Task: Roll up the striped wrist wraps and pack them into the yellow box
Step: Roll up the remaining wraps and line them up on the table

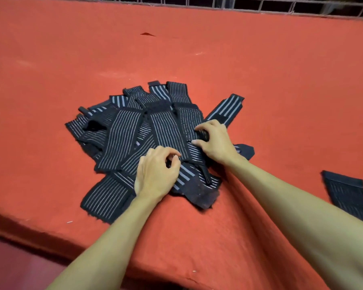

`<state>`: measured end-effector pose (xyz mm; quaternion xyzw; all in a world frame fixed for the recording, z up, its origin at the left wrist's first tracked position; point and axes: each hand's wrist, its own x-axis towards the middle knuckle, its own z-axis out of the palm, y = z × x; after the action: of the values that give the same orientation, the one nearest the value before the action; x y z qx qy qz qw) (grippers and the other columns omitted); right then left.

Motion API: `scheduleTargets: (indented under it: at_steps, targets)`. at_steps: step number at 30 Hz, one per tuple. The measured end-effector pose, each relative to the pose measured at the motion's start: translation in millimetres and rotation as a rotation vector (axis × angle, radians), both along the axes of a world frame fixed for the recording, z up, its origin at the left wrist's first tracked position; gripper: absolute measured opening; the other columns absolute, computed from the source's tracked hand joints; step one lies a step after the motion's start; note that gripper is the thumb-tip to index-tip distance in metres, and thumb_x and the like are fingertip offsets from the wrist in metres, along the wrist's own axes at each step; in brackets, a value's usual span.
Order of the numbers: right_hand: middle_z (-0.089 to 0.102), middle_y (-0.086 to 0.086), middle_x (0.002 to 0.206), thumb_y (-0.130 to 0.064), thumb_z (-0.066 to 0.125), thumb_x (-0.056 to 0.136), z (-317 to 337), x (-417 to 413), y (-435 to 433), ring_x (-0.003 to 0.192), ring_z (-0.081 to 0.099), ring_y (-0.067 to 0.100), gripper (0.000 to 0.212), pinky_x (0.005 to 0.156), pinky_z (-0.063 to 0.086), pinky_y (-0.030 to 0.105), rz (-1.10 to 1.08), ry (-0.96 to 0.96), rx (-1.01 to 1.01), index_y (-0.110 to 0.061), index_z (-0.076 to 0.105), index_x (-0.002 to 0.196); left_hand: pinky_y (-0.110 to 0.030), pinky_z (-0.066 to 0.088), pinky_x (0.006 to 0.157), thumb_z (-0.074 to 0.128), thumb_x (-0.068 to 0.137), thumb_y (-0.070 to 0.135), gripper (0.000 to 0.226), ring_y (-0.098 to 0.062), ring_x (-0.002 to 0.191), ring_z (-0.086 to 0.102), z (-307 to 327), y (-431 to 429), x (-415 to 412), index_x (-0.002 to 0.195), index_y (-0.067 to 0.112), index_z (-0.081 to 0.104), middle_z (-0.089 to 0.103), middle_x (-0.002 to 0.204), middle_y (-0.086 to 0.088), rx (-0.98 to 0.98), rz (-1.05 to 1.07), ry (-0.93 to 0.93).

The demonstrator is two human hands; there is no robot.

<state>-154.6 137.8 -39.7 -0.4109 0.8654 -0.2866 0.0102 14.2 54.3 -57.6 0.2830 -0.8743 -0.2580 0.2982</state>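
Observation:
A pile of several black wrist wraps with white stripes (122, 135) lies flat and unrolled in the middle of the red-covered table (260, 70). My left hand (155, 170) sits on the near edge of the pile, its curled fingers pinching the end of one wrap. My right hand (214, 141) is on the right side of the pile, fingers curled over the edge of a striped wrap (168, 130). One more wrap (350, 195) lies apart at the right edge of the view. No yellow box is in view.
The table's near edge (50, 239) runs diagonally across the lower left. A white wire grid fence (260, 5) lines the far side of the table. Small tears (147, 34) mark the red cloth.

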Motion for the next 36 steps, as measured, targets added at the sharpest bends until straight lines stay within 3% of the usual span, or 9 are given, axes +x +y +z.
scheduleTargets:
  at_steps: [4,7,10,21,24,27,31,34,36]
  targets:
    - [0.062,0.002,0.109,-0.036,0.062,0.092,2.5,0.4,-3.4,0.104,0.050,0.026,0.028,0.086,0.044,0.041,0.014,0.203,0.052,-0.018,0.069,0.113,-0.024,0.025,0.083,0.056,0.091,0.027,0.012,-0.004,0.088,0.043,-0.4,0.0,0.3,0.093,0.031,0.067,0.058,0.090,0.015,-0.016,-0.003,0.000]
    - [0.066,0.003,0.097,-0.032,0.049,0.100,6.0,1.2,-5.5,0.092,0.053,0.027,0.028,0.075,0.038,0.036,0.004,0.386,0.082,-0.014,0.071,0.099,-0.024,0.026,0.083,0.055,0.091,0.028,0.013,-0.004,0.089,0.045,-0.5,-0.6,0.1,0.093,0.031,0.068,0.057,0.089,0.015,-0.013,-0.010,0.004]
    - [0.066,0.005,0.089,-0.028,0.046,0.102,13.6,2.5,-5.6,0.088,0.054,0.029,0.031,0.070,0.031,0.034,-0.032,0.437,0.074,-0.011,0.068,0.088,-0.024,0.026,0.082,0.056,0.091,0.027,0.013,-0.004,0.088,0.046,0.8,0.3,0.5,0.094,0.031,0.068,0.056,0.088,0.017,-0.014,-0.015,0.015]
    - [0.065,0.008,0.095,-0.027,0.052,0.099,35.9,15.8,41.2,0.093,0.060,0.030,0.025,0.076,0.046,0.037,0.078,0.211,0.019,-0.007,0.066,0.094,-0.030,0.038,0.084,0.054,0.092,0.035,0.019,-0.006,0.078,0.051,4.2,7.6,6.9,0.109,0.028,0.057,0.054,0.088,0.014,-0.102,-0.070,0.072]
    - [0.068,0.007,0.092,-0.022,0.057,0.097,37.4,19.4,58.7,0.089,0.062,0.024,0.021,0.074,0.041,0.028,0.149,0.120,-0.006,-0.007,0.069,0.090,-0.026,0.032,0.086,0.052,0.091,0.045,0.031,-0.009,0.084,0.051,11.4,16.7,2.6,0.114,0.025,0.058,0.049,0.099,0.012,-0.103,-0.077,0.154]
    - [0.071,0.004,0.088,-0.020,0.060,0.094,16.9,24.7,75.7,0.084,0.062,0.018,0.017,0.072,0.038,0.024,0.172,0.022,-0.014,-0.009,0.070,0.087,-0.027,0.025,0.087,0.053,0.089,0.058,0.036,-0.010,0.098,0.048,11.0,30.6,-13.0,0.112,0.031,0.061,0.047,0.106,0.011,0.034,-0.081,0.034]
    - [0.066,-0.007,0.076,-0.019,0.062,0.093,-16.7,28.7,83.2,0.073,0.056,0.009,0.016,0.068,0.037,0.017,0.079,-0.108,-0.096,-0.015,0.068,0.079,-0.027,0.018,0.085,0.051,0.085,0.066,0.038,-0.013,0.107,0.040,-6.0,42.9,-20.2,0.110,0.039,0.060,0.048,0.110,0.014,-0.135,-0.059,-0.201]
    - [0.063,-0.010,0.072,-0.018,0.062,0.092,-23.2,27.2,80.7,0.068,0.054,0.006,0.018,0.064,0.036,0.009,0.018,-0.170,-0.168,-0.021,0.064,0.075,-0.028,0.019,0.087,0.057,0.082,0.064,0.034,-0.012,0.106,0.040,-7.3,42.8,-25.1,0.106,0.040,0.058,0.047,0.109,0.015,-0.114,-0.024,-0.234]
    - [0.063,-0.008,0.071,-0.016,0.063,0.092,-23.3,23.1,80.3,0.068,0.053,0.007,0.020,0.065,0.038,0.016,0.022,-0.239,-0.206,-0.022,0.062,0.073,-0.028,0.020,0.087,0.059,0.081,0.063,0.032,-0.012,0.105,0.040,-7.1,42.5,-27.3,0.103,0.040,0.057,0.047,0.106,0.016,-0.101,-0.024,-0.218]
